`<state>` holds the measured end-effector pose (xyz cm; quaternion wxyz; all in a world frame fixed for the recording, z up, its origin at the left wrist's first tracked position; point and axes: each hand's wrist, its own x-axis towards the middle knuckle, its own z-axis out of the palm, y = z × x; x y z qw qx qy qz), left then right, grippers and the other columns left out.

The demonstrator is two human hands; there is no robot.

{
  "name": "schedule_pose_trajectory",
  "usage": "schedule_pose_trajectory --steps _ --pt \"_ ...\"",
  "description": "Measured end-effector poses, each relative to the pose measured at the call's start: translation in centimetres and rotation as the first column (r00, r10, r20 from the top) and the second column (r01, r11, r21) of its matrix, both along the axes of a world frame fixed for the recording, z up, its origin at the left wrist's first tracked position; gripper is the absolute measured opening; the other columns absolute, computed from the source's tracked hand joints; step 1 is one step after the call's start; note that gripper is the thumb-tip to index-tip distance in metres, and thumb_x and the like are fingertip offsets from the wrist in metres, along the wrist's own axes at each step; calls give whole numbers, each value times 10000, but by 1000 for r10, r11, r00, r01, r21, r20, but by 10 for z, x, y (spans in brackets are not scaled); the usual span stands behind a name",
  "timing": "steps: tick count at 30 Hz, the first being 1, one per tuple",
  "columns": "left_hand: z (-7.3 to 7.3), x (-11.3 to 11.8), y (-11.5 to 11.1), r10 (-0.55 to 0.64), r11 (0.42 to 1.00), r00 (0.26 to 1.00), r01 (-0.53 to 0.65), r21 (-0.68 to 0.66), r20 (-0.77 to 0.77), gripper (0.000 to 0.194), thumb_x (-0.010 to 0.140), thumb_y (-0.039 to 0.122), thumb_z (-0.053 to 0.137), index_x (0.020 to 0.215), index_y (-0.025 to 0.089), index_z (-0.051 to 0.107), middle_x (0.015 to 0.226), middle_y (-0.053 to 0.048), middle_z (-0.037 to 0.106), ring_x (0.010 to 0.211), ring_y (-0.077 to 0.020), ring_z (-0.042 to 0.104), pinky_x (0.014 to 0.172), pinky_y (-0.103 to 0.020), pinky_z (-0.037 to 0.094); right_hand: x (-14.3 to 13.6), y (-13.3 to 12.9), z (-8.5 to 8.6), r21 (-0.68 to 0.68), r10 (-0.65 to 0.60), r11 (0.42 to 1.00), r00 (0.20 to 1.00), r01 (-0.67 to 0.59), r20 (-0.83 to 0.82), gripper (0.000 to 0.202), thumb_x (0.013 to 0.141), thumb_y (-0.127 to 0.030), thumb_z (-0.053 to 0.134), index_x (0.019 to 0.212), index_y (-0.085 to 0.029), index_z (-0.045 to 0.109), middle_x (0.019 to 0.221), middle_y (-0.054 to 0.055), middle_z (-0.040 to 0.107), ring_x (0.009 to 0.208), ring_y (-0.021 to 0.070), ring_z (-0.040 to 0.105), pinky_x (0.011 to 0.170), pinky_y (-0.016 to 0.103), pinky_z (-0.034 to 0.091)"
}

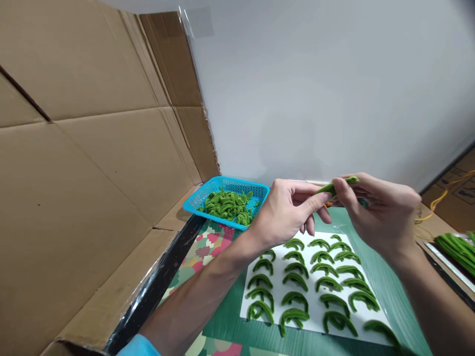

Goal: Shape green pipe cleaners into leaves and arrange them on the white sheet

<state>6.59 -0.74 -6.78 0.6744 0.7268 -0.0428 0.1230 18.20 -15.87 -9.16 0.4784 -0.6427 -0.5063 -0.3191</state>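
Note:
My left hand [284,212] and my right hand [382,210] are raised above a white sheet [277,284]. Between them they pinch a green fuzzy pipe cleaner piece [326,188], the left thumb and fingers at its near end and the right ones at its far end. Below, several curved green pipe cleaner pieces [295,299] lie in rows on the sheet. Something small and orange [328,204] shows behind the fingers, mostly hidden. Left of my left hand, a blue plastic basket [215,219] holds a heap of green pipe cleaner pieces [226,203].
Cardboard panels [92,163] stand along the left, and a pale wall [315,89] rises behind. A bundle of straight green pipe cleaners [454,252] lies at the right edge, near a yellow cord [440,200]. A green and patterned cover [226,316] lies under the sheet.

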Motion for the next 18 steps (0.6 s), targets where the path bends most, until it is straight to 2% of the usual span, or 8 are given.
schedule_pose_trajectory --steps 1,3,5,9,11,15,18 --pt "0 0 0 -2 1000 1000 2 -6 3 421 952 516 755 960 98 808 752 -58 739 464 -74 614 438 -175 447 0 0 -1 16 45 999 996 -44 -76 101 1027 -243 696 950 -214 754 803 -12 767 648 101 727 596 188 548" --pt "-1 0 1 4 1000 1000 -4 -17 0 444 953 533 747 1017 99 814 752 -60 739 462 -83 623 435 -183 461 -2 1 -3 49 58 997 989 -52 -136 66 1010 -252 721 1027 -239 784 906 1 804 720 131 773 631 208 594" --pt "-2 0 1 14 1000 1000 -14 -23 -14 464 949 538 749 1080 97 815 757 -66 745 453 -94 635 423 -188 469 -3 1 -4 58 -6 998 997 11 -73 89 998 -244 733 1059 -248 798 939 9 814 717 146 779 603 225 589" --pt "-5 2 2 15 1000 998 -16 -24 -56 460 943 514 763 1085 79 815 777 -83 757 449 -107 658 409 -181 477 -2 1 -5 16 -141 990 986 140 94 86 998 -233 723 995 -235 809 809 -2 798 525 128 698 491 251 511" --pt "-8 4 2 7 998 998 -10 -58 -66 458 937 501 774 1122 84 811 841 -105 781 476 -114 682 419 -178 495 0 2 -6 -2 -138 990 990 138 35 94 1001 -260 726 990 -239 817 819 1 800 542 138 715 500 256 527" --pt "-8 6 1 -19 991 998 10 -132 -62 477 925 477 797 1217 100 790 1000 -161 812 531 -134 727 459 -187 545 0 3 -8 62 -32 997 978 46 -208 167 986 -305 758 1135 -261 821 993 17 819 775 183 805 673 280 652" --pt "-6 4 -1 1 990 999 -9 -139 -51 452 913 463 816 1160 84 807 969 -169 814 518 -138 723 449 -178 531 -6 3 -6 112 24 994 969 3 -244 171 962 -294 787 1127 -267 823 999 11 818 791 185 808 688 284 675"
